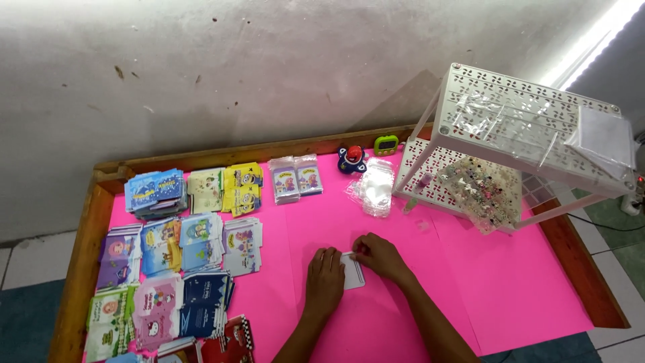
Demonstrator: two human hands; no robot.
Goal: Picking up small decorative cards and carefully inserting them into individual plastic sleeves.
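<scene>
Both of my hands rest on the pink table top [510, 282] near its front middle. Between them lies a small white card or pouch [353, 275], flat on the pink surface. My left hand [325, 281] lies palm down on the card's left edge. My right hand [377, 256] pinches the card's upper right corner with its fingertips. Most of the card's left side is hidden under my left hand.
Several stacks of colourful printed cards [178, 259] cover the left part of the table. Two packets [295, 178], a small toy [352, 159], a green timer [385, 144] and clear bags [375, 189] lie at the back. A white perforated rack [524, 128] holding a bag of beads [485, 191] stands right. A wooden rim [80, 262] surrounds the table.
</scene>
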